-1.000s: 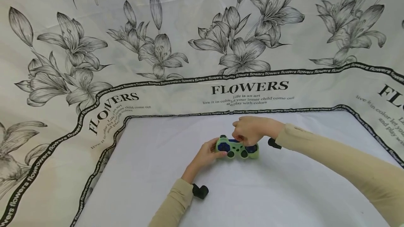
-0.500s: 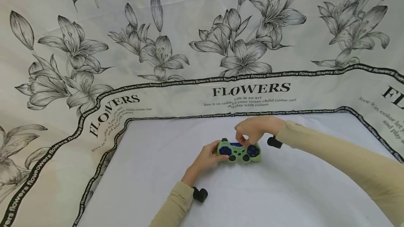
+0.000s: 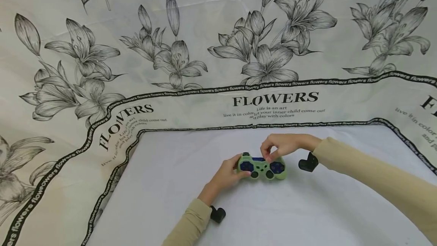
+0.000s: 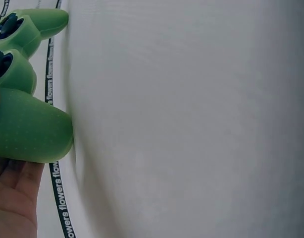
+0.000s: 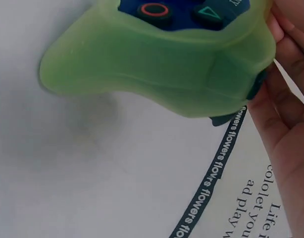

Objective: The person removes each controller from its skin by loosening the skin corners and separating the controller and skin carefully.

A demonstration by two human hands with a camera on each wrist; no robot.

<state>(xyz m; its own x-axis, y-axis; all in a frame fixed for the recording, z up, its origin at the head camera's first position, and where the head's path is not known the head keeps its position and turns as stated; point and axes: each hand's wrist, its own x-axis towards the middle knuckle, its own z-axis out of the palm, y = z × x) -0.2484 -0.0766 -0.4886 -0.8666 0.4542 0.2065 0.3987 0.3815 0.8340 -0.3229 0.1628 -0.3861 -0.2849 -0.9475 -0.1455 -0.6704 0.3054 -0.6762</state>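
Observation:
A game controller (image 3: 247, 166) with dark blue faces sits inside a soft green silicone cover (image 3: 280, 175), just over the white table. My left hand (image 3: 225, 174) grips its left handle, thumb on the front and fingers behind. My right hand (image 3: 281, 145) is at the upper edge, right of centre, thumb and forefinger pinching the cover's rim. In the left wrist view, the green cover (image 4: 33, 126) rests against my left fingers (image 4: 30, 181). In the right wrist view, the cover (image 5: 157, 64) fills the top, with circle and triangle buttons showing; my right hand (image 5: 290, 148) is at the right.
White cloth (image 3: 259, 212) covers the table. A flower-printed curtain (image 3: 191, 63) rises behind it and along both sides. A black wrist camera (image 3: 217, 214) is on the left wrist and another black camera (image 3: 308, 161) is on the right.
My right hand has turned and shifted slightly right, opening a gap between thumb and forefinger knuckles and uncovering the right button face. My left hand keeps its grip. The head view has shifted slightly.

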